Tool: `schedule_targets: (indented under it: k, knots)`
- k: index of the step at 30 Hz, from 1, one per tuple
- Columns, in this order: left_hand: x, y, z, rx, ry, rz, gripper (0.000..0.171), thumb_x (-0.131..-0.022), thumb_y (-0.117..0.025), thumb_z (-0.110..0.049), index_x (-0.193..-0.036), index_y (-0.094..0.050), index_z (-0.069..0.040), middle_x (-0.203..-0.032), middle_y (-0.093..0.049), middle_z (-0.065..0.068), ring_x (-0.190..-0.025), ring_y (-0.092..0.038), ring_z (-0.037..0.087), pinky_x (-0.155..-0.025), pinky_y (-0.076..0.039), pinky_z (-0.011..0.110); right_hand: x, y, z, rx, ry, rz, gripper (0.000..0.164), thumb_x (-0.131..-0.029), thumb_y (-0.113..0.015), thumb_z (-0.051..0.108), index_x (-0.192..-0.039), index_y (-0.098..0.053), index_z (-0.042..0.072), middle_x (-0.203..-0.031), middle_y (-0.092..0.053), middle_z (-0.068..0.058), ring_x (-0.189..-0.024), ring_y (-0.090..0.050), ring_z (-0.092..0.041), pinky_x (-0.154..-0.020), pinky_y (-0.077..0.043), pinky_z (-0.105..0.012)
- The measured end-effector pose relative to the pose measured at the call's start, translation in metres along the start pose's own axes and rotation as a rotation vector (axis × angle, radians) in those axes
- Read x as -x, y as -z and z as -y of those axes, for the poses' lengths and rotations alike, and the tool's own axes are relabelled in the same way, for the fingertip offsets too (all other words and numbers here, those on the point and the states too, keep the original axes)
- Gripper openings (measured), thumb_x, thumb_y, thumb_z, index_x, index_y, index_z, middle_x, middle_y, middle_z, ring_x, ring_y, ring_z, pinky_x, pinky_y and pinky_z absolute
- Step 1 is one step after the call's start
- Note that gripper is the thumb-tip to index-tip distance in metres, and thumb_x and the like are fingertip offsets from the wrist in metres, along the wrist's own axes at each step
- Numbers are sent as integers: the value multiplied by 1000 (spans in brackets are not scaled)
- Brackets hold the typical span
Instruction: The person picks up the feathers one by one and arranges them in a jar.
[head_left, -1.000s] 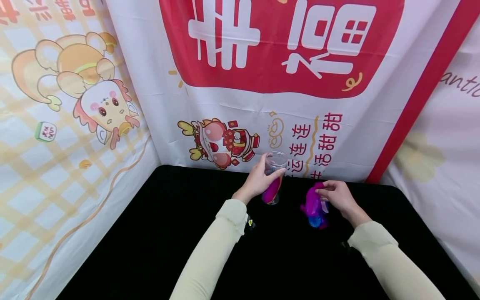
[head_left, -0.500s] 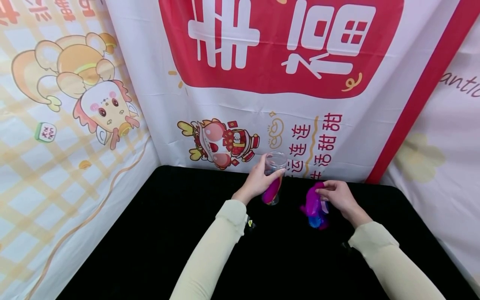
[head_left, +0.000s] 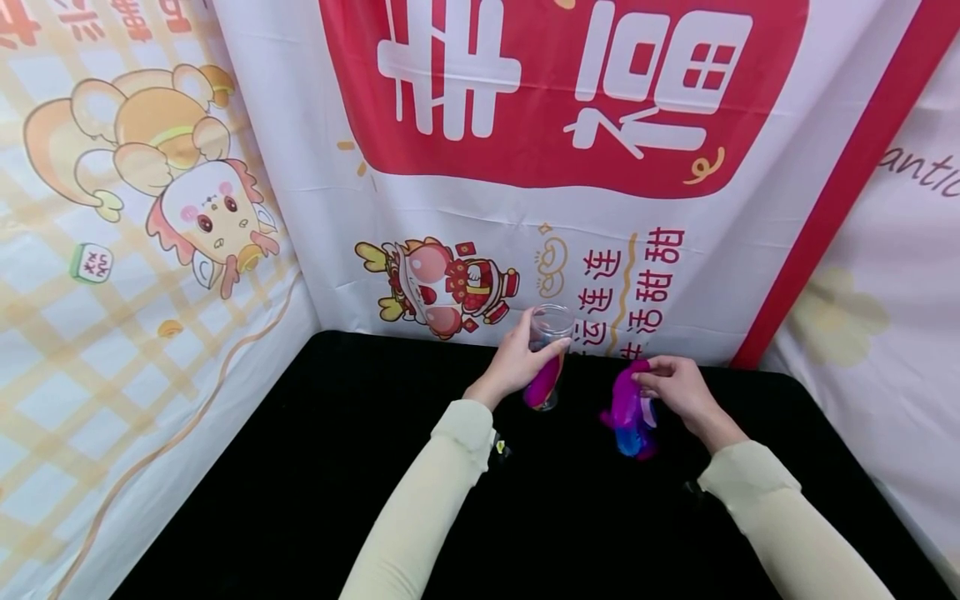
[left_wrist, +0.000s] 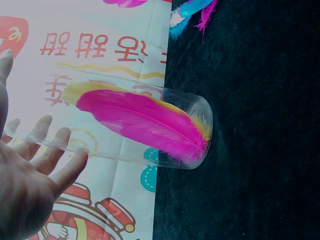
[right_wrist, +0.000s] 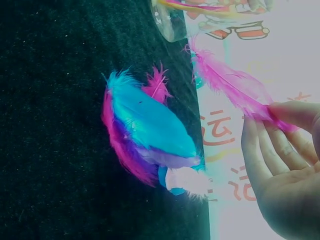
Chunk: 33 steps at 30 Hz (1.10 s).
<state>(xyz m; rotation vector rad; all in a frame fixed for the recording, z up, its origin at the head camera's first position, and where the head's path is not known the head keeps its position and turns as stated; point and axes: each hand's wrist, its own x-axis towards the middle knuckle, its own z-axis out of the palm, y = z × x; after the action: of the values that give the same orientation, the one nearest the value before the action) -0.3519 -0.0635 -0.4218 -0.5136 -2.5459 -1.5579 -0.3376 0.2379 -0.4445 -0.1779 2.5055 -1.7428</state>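
Note:
Near the back of the black table, my left hand (head_left: 513, 362) grips a clear, open-topped plastic jar (head_left: 551, 321), fingers on one side and thumb on the other. Inside the upright jar stand a magenta feather (left_wrist: 145, 117) and a yellow feather (left_wrist: 82, 91), clearest in the left wrist view. To the right of the jar, my right hand (head_left: 681, 390) pinches a pink feather (right_wrist: 232, 89) by one end between thumb and fingers. Below it lies a loose pile with a blue feather (right_wrist: 150, 120), purple and magenta ones and a white feather (right_wrist: 185, 180).
The black cloth-covered table (head_left: 360, 467) meets a white printed curtain (head_left: 330, 275) right behind the jar and feathers. A yellow checked curtain (head_left: 90, 350) hangs at the left. Another pale curtain (head_left: 885, 400) borders the right side.
My right hand has risen very slightly with the pink feather. The left hand and the jar stay where they were.

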Motion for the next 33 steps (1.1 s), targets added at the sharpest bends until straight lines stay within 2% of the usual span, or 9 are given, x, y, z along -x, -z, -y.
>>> schedule_targets:
  k: [33]
  knots:
    - [-1,0,0,-7,-3,-6,78,-95,-67,-57,-154,-34,-20,-133,-59,6,-125,-60,25,-106,-48,41,-2,4,28,-8,35,-2,32,-99,-69,12,-117,-63,-14,-91,-77,-3,-80,-74,-13,-75,-61,-28]
